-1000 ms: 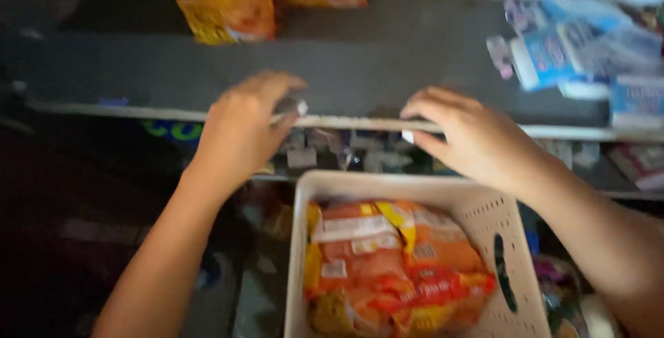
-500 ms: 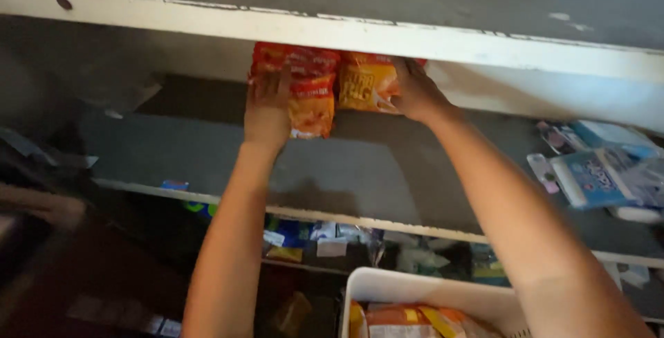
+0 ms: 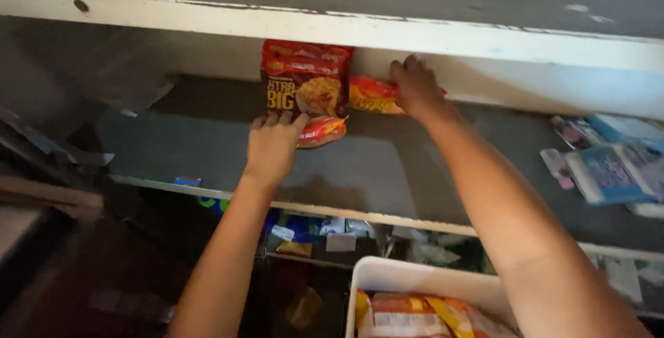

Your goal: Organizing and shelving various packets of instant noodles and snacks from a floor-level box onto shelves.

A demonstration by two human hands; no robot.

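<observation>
The red snack packet (image 3: 305,78) stands upright at the back of the grey shelf (image 3: 207,148), with the left hand (image 3: 273,145) now slid down from its front to its foot, fingers spread flat against it. The right hand (image 3: 415,89) has dropped onto the orange packet (image 3: 372,96) beside it, fingers curled over the top; both packets look placed, and more wait in the white basket (image 3: 415,279) below.

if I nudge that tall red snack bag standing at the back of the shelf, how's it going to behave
The red bag looks puffy and upright, so it is probably light and may tip easily. Its glossy film could be slippery and crumple under the left hand. The orange pack beside it might steady one side.
</observation>
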